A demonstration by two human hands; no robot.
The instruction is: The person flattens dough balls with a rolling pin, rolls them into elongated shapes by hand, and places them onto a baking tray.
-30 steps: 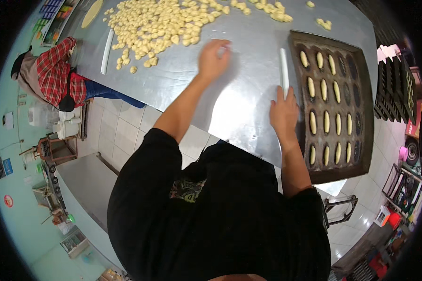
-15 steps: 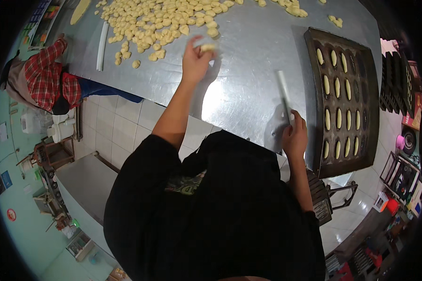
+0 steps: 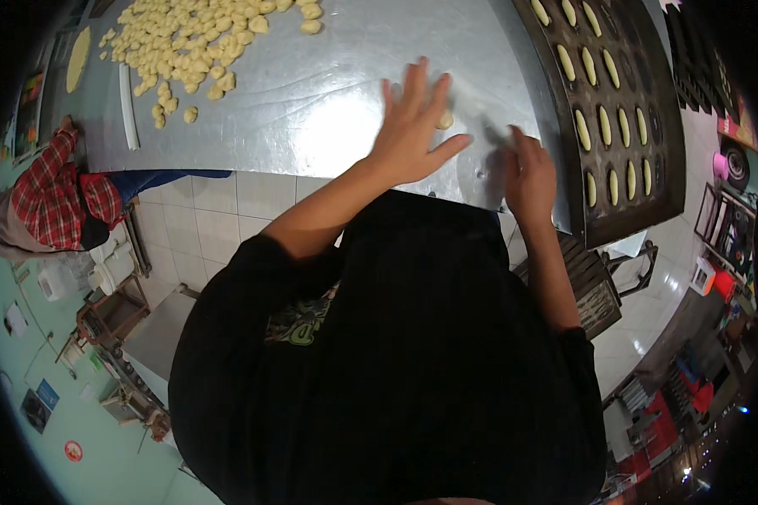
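My left hand [image 3: 408, 130] is over the metal table with its fingers spread. Just beside its fingers, partly covered by them, a small piece of pale yellow dough [image 3: 445, 120] lies on the tabletop. My right hand [image 3: 531, 181] is close to the table's near edge, left of the dark baking tray [image 3: 598, 232]. Its fingers are curled, and I cannot make out what is in them; the pale rod seen there earlier does not show clearly. Finger-shaped strips of dough [image 3: 624, 127] sit in the tray's hollows.
Many small dough pieces [image 3: 185, 38] are heaped at the table's far left. A white rod [image 3: 128, 108] and a flat dough strip [image 3: 78, 59] lie beyond them. A person in a red checked shirt [image 3: 46, 181] is at the left end. Dark trays [image 3: 589, 286] are stacked below right.
My left hand has moved right from near the dough heap, opened, and the dough piece now lies on the table. The pale rod in my right hand is no longer clearly visible. The view has shifted.
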